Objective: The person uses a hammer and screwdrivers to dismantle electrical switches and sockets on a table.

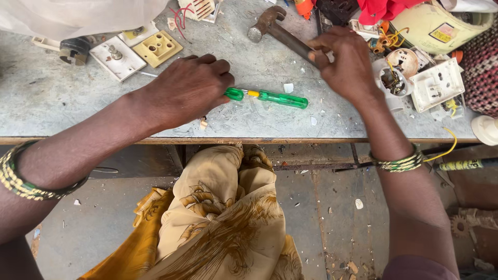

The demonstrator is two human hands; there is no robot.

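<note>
Person stands at a grey, scuffed metal-topped workbench point(62, 98), both bare hands over it. Left hand point(187, 91) is curled knuckles-up over one end of a translucent green plastic-handled screwdriver point(275, 97), fingers closed on that end; the rest of the tool lies flat on the bench top, pointing toward the right hand, yellow band showing just past the fingers. Right hand point(345, 65) is closed around the dark handle of a rusty steel hammer point(270, 26); the hammer head sits further back on the bench, handle running diagonally into the grip. The two hands are apart, screwdriver handle between them. Small white chips point(288, 87) lie scattered on the top near the screwdriver. Back left: a white rectangular switch plate point(116, 58) just beside a cream-yellow socket plate with round holes point(157, 48). Right of the right hand: a round white fitting with exposed wiring point(392, 80) and a white socket plate point(437, 84) next to it. Striped bangles on both wrists. Patterned tan-and-mustard cloth point(223, 223) hangs below the bench edge.
</note>
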